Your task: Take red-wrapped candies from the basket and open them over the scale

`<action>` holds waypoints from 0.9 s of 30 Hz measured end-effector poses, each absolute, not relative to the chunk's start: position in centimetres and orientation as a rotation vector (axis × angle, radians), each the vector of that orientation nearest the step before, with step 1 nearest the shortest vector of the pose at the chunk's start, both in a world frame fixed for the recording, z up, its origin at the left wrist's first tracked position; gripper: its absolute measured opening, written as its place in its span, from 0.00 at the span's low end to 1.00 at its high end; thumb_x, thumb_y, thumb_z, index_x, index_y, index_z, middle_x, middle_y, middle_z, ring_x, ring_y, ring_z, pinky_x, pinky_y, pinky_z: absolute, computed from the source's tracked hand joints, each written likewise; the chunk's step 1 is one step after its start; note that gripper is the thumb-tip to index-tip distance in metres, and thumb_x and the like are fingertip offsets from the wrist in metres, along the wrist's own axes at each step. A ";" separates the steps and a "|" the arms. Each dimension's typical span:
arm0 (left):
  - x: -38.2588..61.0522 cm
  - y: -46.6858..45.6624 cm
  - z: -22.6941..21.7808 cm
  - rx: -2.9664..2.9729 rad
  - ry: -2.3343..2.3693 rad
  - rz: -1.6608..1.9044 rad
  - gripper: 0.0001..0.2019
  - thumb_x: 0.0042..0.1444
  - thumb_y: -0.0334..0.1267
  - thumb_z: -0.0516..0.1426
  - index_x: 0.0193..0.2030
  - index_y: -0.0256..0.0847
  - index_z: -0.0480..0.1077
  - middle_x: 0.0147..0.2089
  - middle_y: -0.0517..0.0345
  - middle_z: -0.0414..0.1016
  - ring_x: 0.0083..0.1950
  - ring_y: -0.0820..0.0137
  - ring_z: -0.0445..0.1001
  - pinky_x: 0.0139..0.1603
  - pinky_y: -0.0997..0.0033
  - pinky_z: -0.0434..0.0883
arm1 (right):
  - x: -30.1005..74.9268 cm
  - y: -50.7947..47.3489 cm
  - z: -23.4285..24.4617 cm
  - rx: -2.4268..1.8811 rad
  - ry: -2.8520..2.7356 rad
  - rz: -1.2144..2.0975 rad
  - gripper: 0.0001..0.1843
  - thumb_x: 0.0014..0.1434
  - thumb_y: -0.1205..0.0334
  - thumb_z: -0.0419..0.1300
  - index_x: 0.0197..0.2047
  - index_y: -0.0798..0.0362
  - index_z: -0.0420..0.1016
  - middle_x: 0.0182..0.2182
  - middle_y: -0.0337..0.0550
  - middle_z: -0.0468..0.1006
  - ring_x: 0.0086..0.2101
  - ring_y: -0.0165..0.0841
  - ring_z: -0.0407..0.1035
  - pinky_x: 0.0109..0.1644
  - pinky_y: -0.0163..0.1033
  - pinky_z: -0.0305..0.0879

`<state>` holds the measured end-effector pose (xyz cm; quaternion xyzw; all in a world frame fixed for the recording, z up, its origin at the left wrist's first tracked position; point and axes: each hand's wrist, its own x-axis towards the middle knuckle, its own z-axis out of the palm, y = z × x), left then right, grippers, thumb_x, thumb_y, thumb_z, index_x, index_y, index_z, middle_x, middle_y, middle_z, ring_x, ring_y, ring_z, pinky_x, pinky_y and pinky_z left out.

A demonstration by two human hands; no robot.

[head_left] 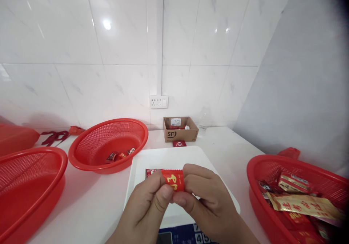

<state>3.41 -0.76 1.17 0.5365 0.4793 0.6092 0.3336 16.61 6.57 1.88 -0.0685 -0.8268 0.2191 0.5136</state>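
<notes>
Both my hands pinch one small red candy packet (176, 180) with gold lettering, held above the white platform of a weighing scale (191, 155). My left hand (148, 204) grips its left end between thumb and forefinger. At the right end, my right hand (207, 193) holds it with thumb and curled fingers. Behind my left fingers a dark red packet (152, 172) shows in part on the scale. Below my hands, the scale's blue keypad (178, 235) and a piece of its display are visible.
Red plastic baskets stand around: one at the left (61, 164), one behind it (109, 167) with several packets, and one at the right (253, 186) full of wrapped snacks. A cardboard box (181, 135) and a dark red packet (179, 144) sit near the wall.
</notes>
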 end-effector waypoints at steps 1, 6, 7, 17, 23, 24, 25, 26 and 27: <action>3.4 -0.7 1.3 1.422 1.220 1.586 0.18 0.61 0.54 0.56 0.30 0.45 0.76 0.28 0.58 0.73 0.31 0.66 0.69 0.35 0.72 0.71 | 16.5 6.6 1.8 -0.167 -1.971 0.530 0.26 0.71 0.54 0.50 0.22 0.51 0.50 0.19 0.33 0.55 0.21 0.27 0.52 0.22 0.34 0.48; 3.0 -0.4 1.4 1.467 1.118 1.507 0.17 0.65 0.50 0.53 0.32 0.44 0.75 0.30 0.58 0.72 0.33 0.67 0.69 0.36 0.73 0.70 | 16.3 6.5 1.5 -0.245 -1.951 0.641 0.29 0.67 0.41 0.51 0.22 0.52 0.55 0.19 0.33 0.57 0.21 0.25 0.52 0.23 0.33 0.48; 3.0 -0.4 1.4 1.472 1.140 1.489 0.16 0.65 0.49 0.54 0.32 0.43 0.75 0.29 0.58 0.71 0.33 0.68 0.69 0.37 0.72 0.69 | 16.3 6.4 1.5 -0.262 -1.940 0.670 0.30 0.66 0.38 0.51 0.22 0.53 0.57 0.19 0.33 0.58 0.21 0.25 0.53 0.23 0.33 0.49; 2.8 -0.1 0.8 1.607 1.134 1.459 0.17 0.63 0.51 0.55 0.31 0.41 0.73 0.28 0.58 0.70 0.30 0.68 0.67 0.33 0.72 0.69 | 16.2 6.3 1.6 -0.252 -1.876 0.894 0.27 0.68 0.42 0.52 0.24 0.53 0.59 0.20 0.32 0.58 0.22 0.26 0.53 0.27 0.34 0.51; 2.6 -0.1 0.5 1.646 1.146 1.429 0.16 0.61 0.51 0.57 0.29 0.42 0.70 0.28 0.59 0.67 0.30 0.68 0.65 0.35 0.71 0.69 | 16.2 6.3 0.9 -0.260 -1.873 1.040 0.26 0.68 0.42 0.51 0.25 0.52 0.62 0.22 0.33 0.59 0.23 0.27 0.56 0.27 0.34 0.51; 2.6 -0.1 0.5 1.651 1.144 1.423 0.17 0.61 0.51 0.57 0.29 0.42 0.70 0.28 0.59 0.67 0.30 0.68 0.64 0.35 0.71 0.69 | 16.2 6.2 0.9 -0.258 -1.866 1.041 0.26 0.68 0.42 0.52 0.25 0.52 0.62 0.22 0.33 0.59 0.23 0.26 0.56 0.27 0.34 0.51; 2.6 -0.1 0.5 1.652 1.144 1.413 0.17 0.61 0.52 0.56 0.28 0.42 0.69 0.28 0.59 0.66 0.30 0.68 0.64 0.35 0.70 0.69 | 16.1 6.2 0.9 -0.251 -1.856 1.048 0.26 0.68 0.42 0.52 0.25 0.52 0.62 0.22 0.33 0.60 0.23 0.26 0.56 0.27 0.34 0.51; 2.5 -0.2 0.5 1.648 1.147 1.400 0.18 0.62 0.52 0.56 0.28 0.42 0.68 0.28 0.59 0.66 0.30 0.68 0.63 0.35 0.70 0.68 | 16.1 6.2 0.9 -0.236 -1.842 1.072 0.26 0.68 0.43 0.52 0.25 0.52 0.63 0.22 0.34 0.60 0.24 0.26 0.56 0.28 0.34 0.51; 2.5 -0.2 0.4 1.640 1.155 1.384 0.18 0.62 0.53 0.55 0.28 0.42 0.67 0.28 0.59 0.66 0.31 0.68 0.63 0.35 0.70 0.68 | 16.1 6.2 1.0 -0.216 -1.826 1.116 0.26 0.68 0.43 0.53 0.25 0.52 0.63 0.23 0.34 0.61 0.24 0.26 0.56 0.28 0.34 0.52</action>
